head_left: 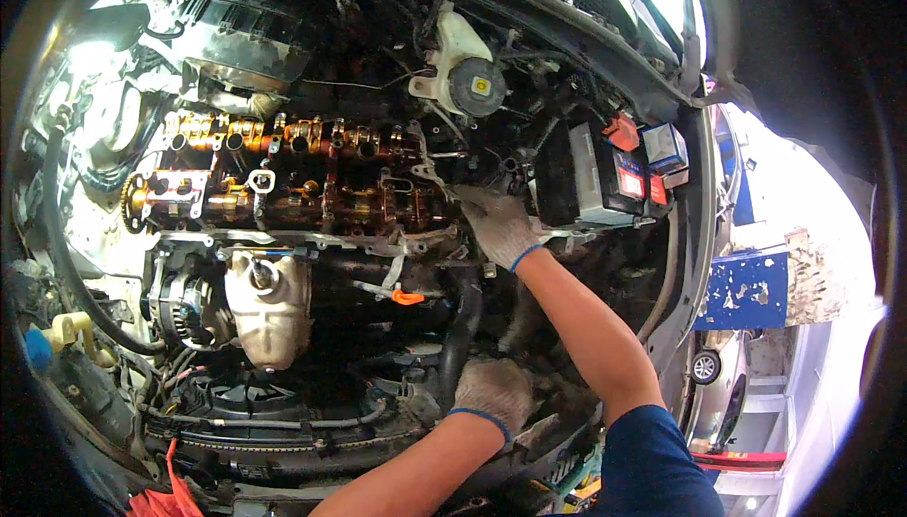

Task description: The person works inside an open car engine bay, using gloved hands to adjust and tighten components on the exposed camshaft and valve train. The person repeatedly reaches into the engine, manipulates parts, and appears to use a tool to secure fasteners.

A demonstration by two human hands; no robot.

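My right hand (pixel 498 227), in a pale knit glove with a blue cuff, reaches to the right end of the opened engine top (pixel 312 177). Its fingers are drawn together at the metal edge there; what they hold, if anything, is hidden. Brown, oily camshafts and a toothed gear (pixel 134 203) lie exposed on the engine. Lower down, my left hand (pixel 496 392), gloved alike, rests rounded at the front of the bay beside a thick black hose (pixel 462 319). Its fingers are turned out of sight. An orange-tipped dipstick handle (pixel 406 298) lies between the engine and the front.
A black and grey battery (pixel 590 177) with a red terminal cover (pixel 621 130) stands to the right. Behind is a white fluid reservoir (pixel 463 50). A tan heat shield (pixel 267 309) and an alternator (pixel 182 309) sit front left. Red cloth (pixel 168 498) hangs at the near edge.
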